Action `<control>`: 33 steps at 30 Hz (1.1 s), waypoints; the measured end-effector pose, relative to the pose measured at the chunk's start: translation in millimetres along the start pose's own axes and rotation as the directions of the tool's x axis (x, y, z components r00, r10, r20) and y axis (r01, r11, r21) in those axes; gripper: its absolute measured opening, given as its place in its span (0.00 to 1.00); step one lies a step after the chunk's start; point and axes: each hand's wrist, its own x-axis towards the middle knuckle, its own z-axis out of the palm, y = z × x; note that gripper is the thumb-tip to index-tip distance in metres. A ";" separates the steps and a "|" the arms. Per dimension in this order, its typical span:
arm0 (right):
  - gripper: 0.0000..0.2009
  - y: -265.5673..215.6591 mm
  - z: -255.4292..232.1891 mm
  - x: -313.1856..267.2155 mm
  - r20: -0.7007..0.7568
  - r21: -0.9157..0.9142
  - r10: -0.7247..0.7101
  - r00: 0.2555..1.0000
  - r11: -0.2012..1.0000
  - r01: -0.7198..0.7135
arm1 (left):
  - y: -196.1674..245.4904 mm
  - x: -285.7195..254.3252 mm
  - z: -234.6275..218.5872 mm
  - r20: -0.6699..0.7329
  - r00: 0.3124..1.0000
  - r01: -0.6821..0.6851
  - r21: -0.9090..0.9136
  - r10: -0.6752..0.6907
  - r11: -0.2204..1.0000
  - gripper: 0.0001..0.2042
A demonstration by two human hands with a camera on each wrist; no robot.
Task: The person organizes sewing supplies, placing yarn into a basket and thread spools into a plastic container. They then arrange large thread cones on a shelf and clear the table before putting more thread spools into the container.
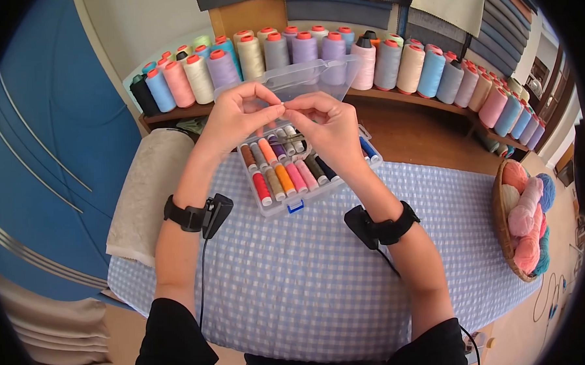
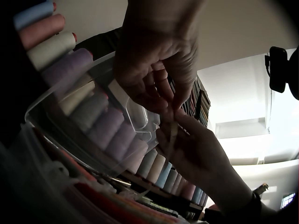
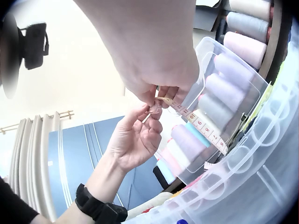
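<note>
Above the box, my left hand [image 1: 231, 123] and right hand [image 1: 329, 125] meet fingertip to fingertip. Both pinch a pale tape measure [image 3: 198, 123] with printed numbers. In the right wrist view its strip runs from the fingers down toward the box. The left wrist view shows the tape only as a thin, dim strip hanging between the hands. Beneath them is a clear plastic sewing box [image 1: 274, 212], its lid [image 1: 314, 74] raised at the back. Small thread spools [image 1: 283, 181] in many colours lie in rows inside, partly hidden by my right hand.
Large thread cones [image 1: 277, 51] line the curved shelf behind the box. A beige cloth roll [image 1: 146, 195] lies at the left, on a blue checked tablecloth [image 1: 290, 274]. At the right edge sits a wicker basket [image 1: 501, 222] of yarn [image 1: 526, 218].
</note>
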 end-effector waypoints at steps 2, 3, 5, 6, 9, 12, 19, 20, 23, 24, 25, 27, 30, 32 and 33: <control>0.08 1.4 1.3 -0.8 0.011 -0.028 -0.034 0.999 0.999 0.034 | -3.2 -0.1 1.9 -0.013 0.999 -0.041 -0.057 0.041 0.998 0.06; 0.08 1.4 3.0 -1.5 -0.006 0.024 0.000 1.000 1.000 0.000 | -4.7 0.3 3.1 -0.028 0.996 -0.085 -0.113 0.082 0.990 0.06; 0.08 0.6 6.5 -2.2 -0.021 0.075 0.034 0.999 0.997 -0.033 | -6.8 1.3 5.2 -0.056 0.995 -0.091 -0.178 0.082 0.980 0.07; 0.08 0.0 8.2 -2.4 -0.029 0.090 -0.001 1.000 0.996 0.003 | -7.2 1.4 6.2 -0.085 0.993 -0.098 -0.244 0.079 0.965 0.07; 0.08 -4.6 4.7 -0.1 -0.038 0.061 -0.040 0.998 0.997 0.043 | -3.7 0.2 9.3 -0.110 0.991 -0.111 -0.355 0.077 0.928 0.06; 0.07 -10.7 -1.5 0.9 -0.011 0.069 0.031 0.999 0.997 -0.030 | -5.8 1.0 8.4 -0.083 0.992 -0.117 -0.296 0.096 0.948 0.06; 0.06 -10.6 5.2 -4.5 -0.035 0.301 0.176 0.984 0.941 -0.157 | -7.0 0.5 1.2 -0.024 0.994 -0.108 -0.190 0.106 0.976 0.05; 0.06 -10.5 5.6 -4.5 -0.032 0.301 0.177 0.984 0.940 -0.159 | -5.7 0.4 5.3 -0.053 0.993 -0.119 -0.216 0.110 0.969 0.04; 0.07 -10.4 5.4 -4.1 -0.024 0.358 0.218 0.976 0.913 -0.195 | -5.1 1.2 10.8 -0.100 0.989 -0.135 -0.253 0.113 0.958 0.04; 0.08 -10.3 5.2 -4.4 -0.026 0.355 0.205 0.978 0.917 -0.183 | -5.4 1.6 11.6 -0.114 0.987 -0.137 -0.263 0.110 0.955 0.04; 0.09 -10.2 5.0 -4.7 -0.030 0.353 0.193 0.981 0.920 -0.170 | -6.2 1.7 11.8 -0.113 0.987 -0.137 -0.263 0.110 0.955 0.04; 0.09 -10.1 6.9 -4.1 -0.024 0.373 0.205 0.978 0.910 -0.181 | -7.6 1.9 11.8 -0.089 0.989 -0.133 -0.229 0.115 0.964 0.03; 0.10 -16.8 0.8 -1.2 -0.002 0.347 0.222 0.975 0.915 -0.207 | -7.1 1.1 12.1 -0.075 0.992 -0.123 -0.300 0.105 0.946 0.05; 0.10 -19.0 -1.6 0.1 0.014 0.303 0.226 0.974 0.927 -0.220 | -8.1 1.7 12.8 -0.081 0.989 -0.140 -0.285 0.122 0.948 0.08; 0.10 -18.5 -1.7 0.1 0.017 0.337 0.268 0.963 0.906 -0.257 | -9.3 2.1 13.5 -0.088 0.987 -0.157 -0.271 0.138 0.950 0.12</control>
